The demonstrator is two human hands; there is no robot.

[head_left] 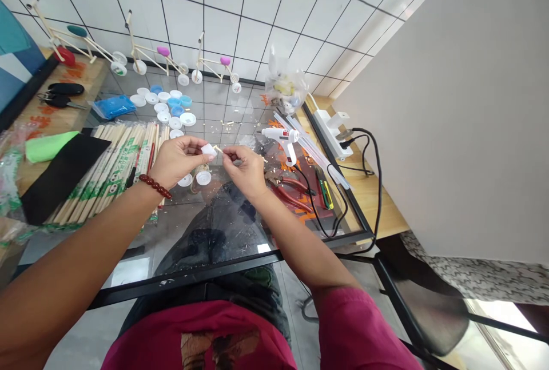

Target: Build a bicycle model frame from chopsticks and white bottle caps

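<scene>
My left hand (pixel 182 155), with a brown bead bracelet at its wrist, pinches a small white flat piece (pixel 209 150) between thumb and fingers. Close against it, my right hand (pixel 245 168) grips a short pale wooden stick (pixel 218 150) whose tip meets or nearly meets the white piece; I cannot tell which. Both hands hover over the glass tabletop (pixel 184 244). Just below them lie white bottle caps (pixel 203 178). Wrapped chopsticks (pixel 111 170) lie beside my left hand. A white glue gun (pixel 281 138) rests to the right of my right hand.
Three small stick-and-cap tricycle models (pixel 148 50) stand along the tiled wall. White and blue caps (pixel 163 108) cluster behind my left hand. On the right are red-handled pliers (pixel 294 193), a utility knife (pixel 325 190), clear glue sticks (pixel 315 150), and a power strip (pixel 332 132) with black cables.
</scene>
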